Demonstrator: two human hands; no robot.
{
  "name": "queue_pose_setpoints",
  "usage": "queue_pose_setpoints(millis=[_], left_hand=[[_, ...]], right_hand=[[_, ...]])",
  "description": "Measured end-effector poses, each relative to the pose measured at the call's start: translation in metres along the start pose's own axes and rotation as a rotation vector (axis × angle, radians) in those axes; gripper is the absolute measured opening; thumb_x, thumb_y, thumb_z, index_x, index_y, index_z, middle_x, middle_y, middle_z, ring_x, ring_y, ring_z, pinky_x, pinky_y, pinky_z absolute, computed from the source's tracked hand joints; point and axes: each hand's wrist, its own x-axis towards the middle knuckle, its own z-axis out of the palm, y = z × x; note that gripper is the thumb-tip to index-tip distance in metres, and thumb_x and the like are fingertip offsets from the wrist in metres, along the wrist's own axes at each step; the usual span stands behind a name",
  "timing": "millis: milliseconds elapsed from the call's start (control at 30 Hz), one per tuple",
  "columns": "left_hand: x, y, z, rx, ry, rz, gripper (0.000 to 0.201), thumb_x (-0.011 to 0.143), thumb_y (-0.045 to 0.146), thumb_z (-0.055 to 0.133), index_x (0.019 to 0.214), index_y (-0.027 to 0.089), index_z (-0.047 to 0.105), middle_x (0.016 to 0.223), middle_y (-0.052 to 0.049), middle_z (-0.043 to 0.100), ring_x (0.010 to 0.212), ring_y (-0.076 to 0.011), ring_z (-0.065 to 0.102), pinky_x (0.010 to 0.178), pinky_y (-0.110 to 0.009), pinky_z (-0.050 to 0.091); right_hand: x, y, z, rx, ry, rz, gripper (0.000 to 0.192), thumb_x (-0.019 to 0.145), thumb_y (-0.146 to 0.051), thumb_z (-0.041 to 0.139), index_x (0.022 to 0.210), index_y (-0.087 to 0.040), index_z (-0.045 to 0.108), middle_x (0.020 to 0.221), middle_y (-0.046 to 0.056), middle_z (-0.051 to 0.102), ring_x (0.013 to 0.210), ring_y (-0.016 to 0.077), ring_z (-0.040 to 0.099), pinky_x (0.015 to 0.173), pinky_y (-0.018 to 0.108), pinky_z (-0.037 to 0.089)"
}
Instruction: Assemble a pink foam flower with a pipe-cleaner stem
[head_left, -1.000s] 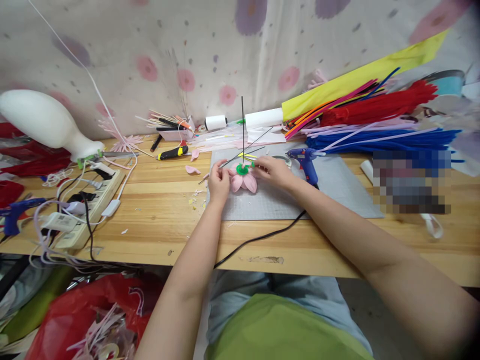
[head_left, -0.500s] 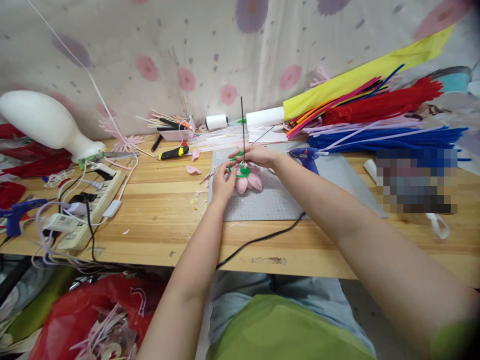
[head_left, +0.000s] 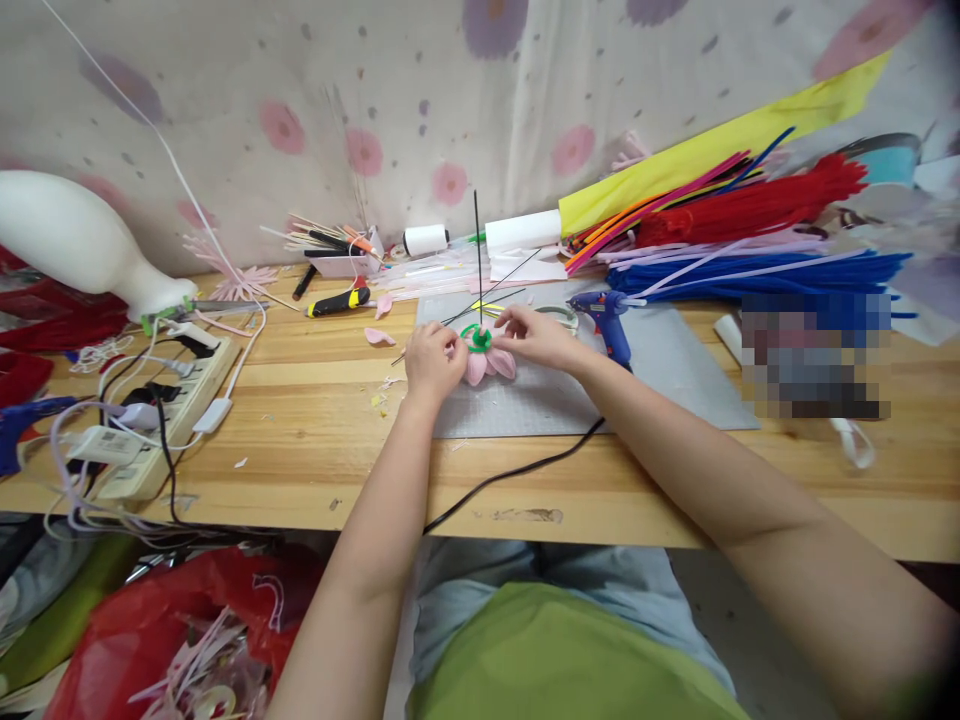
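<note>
Left hand [head_left: 433, 362]: curled at the left edge of the pink petal flower [head_left: 489, 364], fingertips pressed on the petals; grip closed on the flower.
Right hand [head_left: 534, 336]: fingers pinched at the green pipe-cleaner ring [head_left: 475, 337] on top of the flower; grip nearly closed on the ring.
Flower: between the two grips, resting on the grey cutting mat [head_left: 675, 385]; thin black wire stem [head_left: 477, 250] rising straight up from the ring.
Beside the right grip: blue hot-glue gun [head_left: 609, 318], just to the right, standing on the mat; black cord [head_left: 517, 471] running from it over the worktop [head_left: 315, 440] edge.
Beyond the grips: small white tray [head_left: 346, 262] against the curtain, holding sticks and pens, exact contents too small to tell; white thread spool [head_left: 426, 240] beside it.
Far right of the grips: heap of red, blue and pink pipe cleaners [head_left: 757, 235].
Left of the left grip: loose pink petal [head_left: 379, 337], yellow-and-black handled tool [head_left: 337, 300], white power strip [head_left: 161, 405] with plugs.
Below the worktop, left: red plastic bag [head_left: 150, 625] with pale pink scraps inside.
</note>
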Motion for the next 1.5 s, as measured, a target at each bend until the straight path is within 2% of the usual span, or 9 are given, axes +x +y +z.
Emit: queue_pose_setpoints(millis=[33, 167, 367, 567, 833, 1000, 1200, 1333, 1500], left_hand=[[-0.001, 0.000, 0.002, -0.068, 0.010, -0.010, 0.004, 0.073, 0.019, 0.055, 0.069, 0.020, 0.056, 0.081, -0.006, 0.062, 0.084, -0.0195, 0.055, 0.078, -0.033, 0.040], [-0.001, -0.004, 0.015, -0.455, -0.042, -0.200, 0.028, 0.073, 0.021, 0.059, 0.101, 0.021, 0.056, 0.097, -0.004, 0.065, 0.085, -0.0150, 0.058, 0.080, -0.030, 0.043], [0.005, -0.004, 0.021, -0.978, -0.069, -0.512, 0.034, 0.067, 0.029, 0.066, 0.098, 0.018, 0.055, 0.069, 0.002, 0.063, 0.069, -0.0135, 0.062, 0.069, -0.028, 0.048], [0.005, -0.006, -0.001, -1.023, -0.282, -0.567, 0.055, 0.050, 0.024, 0.077, 0.099, 0.017, 0.053, 0.057, 0.006, 0.059, 0.058, -0.0125, 0.060, 0.063, -0.027, 0.047], [0.009, 0.002, -0.012, -0.887, -0.319, -0.806, 0.014, 0.058, 0.016, 0.060, 0.063, 0.017, 0.048, 0.049, 0.003, 0.055, 0.042, -0.0078, 0.052, 0.040, -0.017, 0.025], [0.008, 0.007, -0.007, -0.921, -0.336, -0.715, 0.013, 0.064, 0.021, 0.057, 0.074, 0.019, 0.050, 0.059, 0.001, 0.061, 0.048, -0.0110, 0.057, 0.042, -0.019, 0.028], [-0.003, 0.007, 0.006, -0.715, -0.228, -0.234, 0.044, 0.054, 0.020, 0.073, 0.094, 0.020, 0.053, 0.092, -0.003, 0.063, 0.087, -0.0162, 0.060, 0.077, -0.029, 0.045], [-0.008, 0.015, 0.020, -0.401, -0.089, -0.160, 0.049, 0.056, 0.022, 0.076, 0.100, 0.022, 0.054, 0.093, -0.004, 0.062, 0.097, -0.0217, 0.055, 0.089, -0.037, 0.039], [-0.007, 0.019, 0.028, -0.371, -0.037, -0.126, 0.043, 0.064, 0.011, 0.065, 0.103, 0.023, 0.052, 0.092, -0.003, 0.064, 0.099, -0.0218, 0.054, 0.093, -0.038, 0.036]], right_hand=[[-0.004, -0.002, 0.003, -0.009, 0.003, -0.014, 0.032, 0.067, -0.029, 0.063, 0.096, -0.019, 0.055, 0.072, -0.002, 0.059, 0.065, 0.0117, 0.053, 0.060, 0.024, 0.039], [-0.006, -0.002, 0.014, 0.041, 0.060, -0.010, 0.037, 0.067, -0.026, 0.062, 0.102, -0.020, 0.051, 0.069, -0.004, 0.057, 0.062, 0.0115, 0.052, 0.059, 0.024, 0.038], [0.017, 0.003, 0.013, 0.410, 0.152, 0.102, 0.015, 0.069, -0.032, 0.060, 0.073, -0.018, 0.055, 0.069, -0.001, 0.057, 0.064, 0.0114, 0.051, 0.063, 0.026, 0.040], [0.041, -0.008, 0.009, 0.649, 0.001, 0.126, 0.036, 0.058, -0.011, 0.060, 0.094, -0.019, 0.055, 0.088, 0.002, 0.063, 0.073, 0.0117, 0.054, 0.069, 0.027, 0.044], [-0.016, -0.008, 0.011, -0.049, 0.181, -0.320, 0.014, 0.068, -0.017, 0.056, 0.081, -0.018, 0.061, 0.077, 0.003, 0.056, 0.075, 0.0156, 0.049, 0.073, 0.030, 0.040], [-0.021, -0.003, 0.025, -0.122, 0.095, -0.374, 0.012, 0.074, -0.028, 0.060, 0.081, -0.020, 0.066, 0.080, 0.004, 0.054, 0.080, 0.0175, 0.049, 0.073, 0.030, 0.039], [-0.015, 0.019, 0.012, 0.112, 0.151, -0.373, 0.010, 0.074, -0.027, 0.057, 0.078, -0.021, 0.063, 0.088, 0.005, 0.056, 0.086, 0.0174, 0.054, 0.078, 0.032, 0.044], [-0.016, 0.027, 0.011, 0.285, 0.261, -0.174, 0.009, 0.078, -0.031, 0.054, 0.083, -0.024, 0.056, 0.088, 0.003, 0.060, 0.085, 0.0180, 0.057, 0.080, 0.034, 0.046], [-0.002, 0.024, 0.024, 0.519, 0.301, 0.063, 0.007, 0.084, -0.033, 0.044, 0.087, -0.026, 0.045, 0.085, 0.001, 0.062, 0.076, 0.0160, 0.062, 0.066, 0.030, 0.048]])
